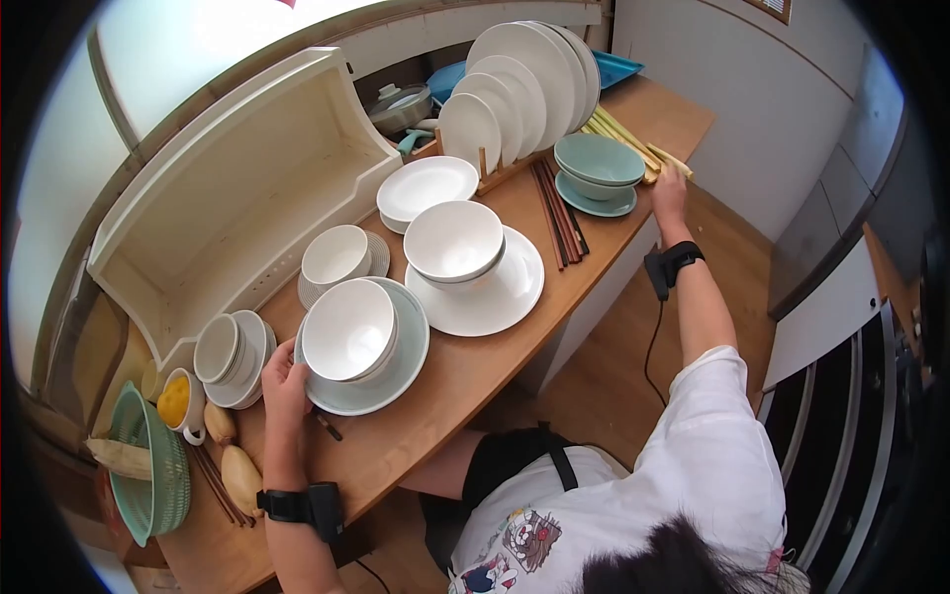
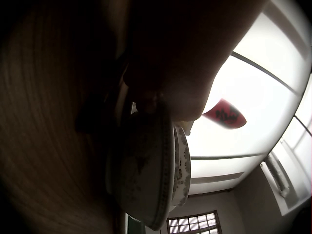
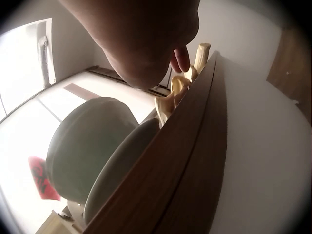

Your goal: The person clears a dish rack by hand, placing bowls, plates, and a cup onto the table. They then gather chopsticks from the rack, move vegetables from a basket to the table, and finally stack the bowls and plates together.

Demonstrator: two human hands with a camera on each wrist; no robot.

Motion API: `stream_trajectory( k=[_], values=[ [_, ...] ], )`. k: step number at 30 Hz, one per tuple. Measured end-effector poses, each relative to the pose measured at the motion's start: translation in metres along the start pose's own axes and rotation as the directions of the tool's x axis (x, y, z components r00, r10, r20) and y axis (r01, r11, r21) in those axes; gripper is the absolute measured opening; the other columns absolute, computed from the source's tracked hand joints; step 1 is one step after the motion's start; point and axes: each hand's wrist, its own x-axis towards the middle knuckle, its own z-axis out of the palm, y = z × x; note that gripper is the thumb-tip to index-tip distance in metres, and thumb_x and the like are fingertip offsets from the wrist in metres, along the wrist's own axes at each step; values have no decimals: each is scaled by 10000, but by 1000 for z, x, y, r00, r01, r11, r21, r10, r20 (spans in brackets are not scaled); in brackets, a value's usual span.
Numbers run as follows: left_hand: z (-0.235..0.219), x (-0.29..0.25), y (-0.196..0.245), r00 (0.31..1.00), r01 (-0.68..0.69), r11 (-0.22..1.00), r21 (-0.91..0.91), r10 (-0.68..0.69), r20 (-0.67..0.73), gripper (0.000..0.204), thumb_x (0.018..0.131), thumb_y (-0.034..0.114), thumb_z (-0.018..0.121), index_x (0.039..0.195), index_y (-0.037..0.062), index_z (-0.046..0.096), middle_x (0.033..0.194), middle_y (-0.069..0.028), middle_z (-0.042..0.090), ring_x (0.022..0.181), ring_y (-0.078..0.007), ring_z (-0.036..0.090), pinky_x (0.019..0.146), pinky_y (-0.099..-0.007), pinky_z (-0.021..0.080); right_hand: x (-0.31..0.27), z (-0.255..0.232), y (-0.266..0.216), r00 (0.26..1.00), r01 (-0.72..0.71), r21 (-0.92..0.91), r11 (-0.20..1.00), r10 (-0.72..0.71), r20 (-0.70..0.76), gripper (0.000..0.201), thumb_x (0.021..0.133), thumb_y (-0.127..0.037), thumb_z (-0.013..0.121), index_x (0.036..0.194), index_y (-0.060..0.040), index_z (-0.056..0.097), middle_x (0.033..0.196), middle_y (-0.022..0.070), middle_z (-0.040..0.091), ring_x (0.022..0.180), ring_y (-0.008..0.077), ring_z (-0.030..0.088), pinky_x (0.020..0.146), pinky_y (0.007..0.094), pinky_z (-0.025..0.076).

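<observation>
My left hand (image 1: 285,386) grips the left rim of a pale green plate (image 1: 414,346), which bears stacked white bowls (image 1: 346,332). In the left wrist view, the hand (image 2: 170,63) is dark beside a patterned bowl (image 2: 141,170); its fingertips are unclear. At the counter's far right end, my right hand (image 1: 670,193) pinches a pale yellow stalk (image 1: 673,159) lying askew by other stalks (image 1: 618,129). The right wrist view shows that hand (image 3: 146,44) above the stalks (image 3: 179,85), its thumb hidden. Green bowls (image 1: 599,158) on a green plate (image 1: 597,203) stand beside it.
White plates (image 1: 529,74) stand upright in a wooden rack. Dark chopsticks (image 1: 560,218) lie before it. More white bowls (image 1: 453,241) and plates stand mid-counter (image 1: 396,450). On the left are a cup of yellow food (image 1: 174,401), tan gourds (image 1: 240,480) and a green basket (image 1: 168,485).
</observation>
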Motion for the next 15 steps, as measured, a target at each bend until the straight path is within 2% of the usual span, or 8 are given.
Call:
stream_trajectory(
  k=[4, 6, 7, 9, 11, 12, 13, 15],
  values=[
    [-1, 1, 2, 1000, 2, 998, 66, -2, -2, 366, 707, -10, 421, 1059, -88, 481, 832, -92, 581, 621, -90, 534, 512, -173, 415, 12, 2, 42, 982, -179, -81, 981, 174, -68, 374, 747, -60, 504, 1096, 22, 398, 1085, 226, 449, 1027, 371, 425, 857, 415, 355],
    [-5, 1, -4, 1000, 30, 996, 79, -30, 4, 367, 711, 0, 421, 1064, -76, 484, 812, -81, 575, 564, -79, 518, 452, -169, 391, 16, 0, 56, 903, -429, -69, 901, 428, -21, 486, 749, -98, 517, 1183, 10, 327, 1165, 252, 383, 1119, 365, 349, 918, 411, 305],
    [-5, 1, -5, 999, 29, 997, 77, -30, 10, 367, 711, 0, 421, 1064, -76, 484, 812, -81, 575, 564, -79, 518, 452, -169, 391, 19, 1, 63, 903, -430, -74, 900, 429, -26, 486, 749, -98, 517, 1183, 10, 327, 1165, 252, 383, 1119, 365, 349, 918, 411, 305],
    [0, -2, 6, 999, 38, 990, 136, -39, 3, 367, 718, 12, 419, 1070, -69, 483, 803, -70, 570, 516, -68, 499, 406, -167, 364, 31, -1, 73, 796, -593, -83, 801, 599, 86, 640, 749, -138, 550, 1271, 11, 210, 1237, 259, 310, 1160, 357, 320, 956, 392, 286],
    [2, -3, 11, 999, 53, 985, 161, -54, -2, 368, 724, 11, 412, 1078, -68, 478, 856, -79, 571, 676, -94, 546, 576, -177, 427, 42, 4, 88, 761, -643, 1, 766, 639, 112, 707, 742, -162, 578, 1294, -5, 165, 1264, 248, 283, 1183, 351, 295, 982, 381, 258],
    [2, -2, 10, 999, 54, 985, 161, -54, 1, 368, 724, 11, 412, 1078, -68, 478, 856, -79, 571, 676, -94, 546, 576, -177, 427, 46, 7, 97, 724, -688, 81, 721, 673, 152, 776, 735, -185, 605, 1318, -20, 120, 1292, 237, 257, 1206, 344, 269, 1007, 370, 230],
    [3, -1, 8, 1000, 24, 992, 124, -26, 11, 369, 724, 7, 411, 1079, -69, 477, 893, -84, 569, 761, -109, 541, 664, -195, 419, 51, 14, 106, 724, -688, 81, 721, 674, 149, 776, 735, -185, 605, 1318, -20, 120, 1292, 237, 257, 1206, 344, 269, 1007, 370, 230],
    [-1, 1, 2, 999, 7, 995, 95, -10, 31, 365, 727, 6, 409, 1077, -67, 479, 976, -89, 557, 890, -135, 531, 787, -230, 405, 63, 33, 132, 627, -771, 354, 529, 727, 280, 821, 753, -223, 621, 1330, -50, 63, 1336, 160, 211, 1202, 293, 294, 956, 400, 318]
  ],
)
